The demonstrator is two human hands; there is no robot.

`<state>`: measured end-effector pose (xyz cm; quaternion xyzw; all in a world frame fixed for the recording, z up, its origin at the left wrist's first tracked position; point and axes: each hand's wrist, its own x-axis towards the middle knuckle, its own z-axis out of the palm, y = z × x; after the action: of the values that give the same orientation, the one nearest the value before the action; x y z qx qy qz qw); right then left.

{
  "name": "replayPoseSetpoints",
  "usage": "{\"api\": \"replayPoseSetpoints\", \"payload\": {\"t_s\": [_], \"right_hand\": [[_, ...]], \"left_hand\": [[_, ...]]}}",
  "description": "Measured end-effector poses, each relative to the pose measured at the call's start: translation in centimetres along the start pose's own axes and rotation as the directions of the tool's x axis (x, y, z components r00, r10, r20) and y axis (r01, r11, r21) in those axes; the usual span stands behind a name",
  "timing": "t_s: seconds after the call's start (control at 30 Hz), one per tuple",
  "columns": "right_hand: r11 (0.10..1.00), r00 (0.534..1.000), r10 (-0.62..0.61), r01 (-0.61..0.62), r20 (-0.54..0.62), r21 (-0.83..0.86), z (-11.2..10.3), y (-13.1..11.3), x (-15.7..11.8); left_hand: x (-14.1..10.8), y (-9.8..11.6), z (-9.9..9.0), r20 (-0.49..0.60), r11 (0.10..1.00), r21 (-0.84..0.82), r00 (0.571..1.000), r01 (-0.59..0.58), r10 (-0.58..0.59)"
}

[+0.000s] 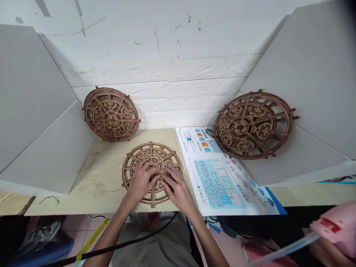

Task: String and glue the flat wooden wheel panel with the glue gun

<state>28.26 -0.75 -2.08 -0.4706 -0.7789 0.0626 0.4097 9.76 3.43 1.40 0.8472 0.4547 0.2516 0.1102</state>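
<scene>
A round brown openwork wheel (152, 195) with scroll patterns and copper-coloured strands around its rings lies flat on the table. Over its left half rests my left hand (142, 178), fingers bent in a pinch near the hub. My right hand (176, 185) comes in from the other side, its fingertips curled close to those of the left. A thin copper-coloured wire (160, 160) loops above the hub and runs in to the fingertips of both hands. The fingers cover much of the wheel's centre, so the exact contact there is hidden.
Similar wheels lean at the back left (111, 115) and against the right grey panel (253, 126). A printed sheet (198, 185) lies right of my hands, beside a thin stick (180, 154). Loose strands (89, 163) lie left. A black cable (130, 243) crosses my lap; another person's pink sleeve (340, 226) shows right.
</scene>
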Motion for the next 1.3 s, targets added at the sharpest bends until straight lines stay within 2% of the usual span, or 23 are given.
{"api": "replayPoseSetpoints", "payload": {"t_s": [0.2, 0.6, 0.9, 1.13, 1.3], "right_hand": [[1.000, 1.000, 0.021, -0.021, 0.018, 0.022, -0.4, -0.2, 0.3], [0.999, 0.999, 0.043, -0.044, 0.031, 0.026, -0.2, -0.1, 0.3], [0.999, 0.999, 0.038, -0.038, 0.015, 0.023, 0.2, 0.2, 0.0], [0.999, 0.999, 0.031, -0.032, 0.015, 0.020, 0.2, 0.4, 0.1], [0.998, 0.999, 0.051, -0.051, 0.012, 0.038, 0.2, 0.5, 0.2]], "left_hand": [[0.2, -1.1, 0.0, 0.023, 0.992, -0.108, 0.998, 0.064, -0.062], [1.6, -0.3, -1.5, 0.147, 0.996, 0.020, 0.985, 0.087, -0.089], [1.5, 0.1, -1.2, 0.114, 0.982, 0.064, 0.977, 0.176, -0.182], [1.8, 0.4, -1.1, 0.099, 0.983, 0.065, 0.979, 0.174, -0.180], [1.8, 0.4, -1.0, 0.099, 0.990, 0.056, 0.986, 0.129, -0.134]]}}
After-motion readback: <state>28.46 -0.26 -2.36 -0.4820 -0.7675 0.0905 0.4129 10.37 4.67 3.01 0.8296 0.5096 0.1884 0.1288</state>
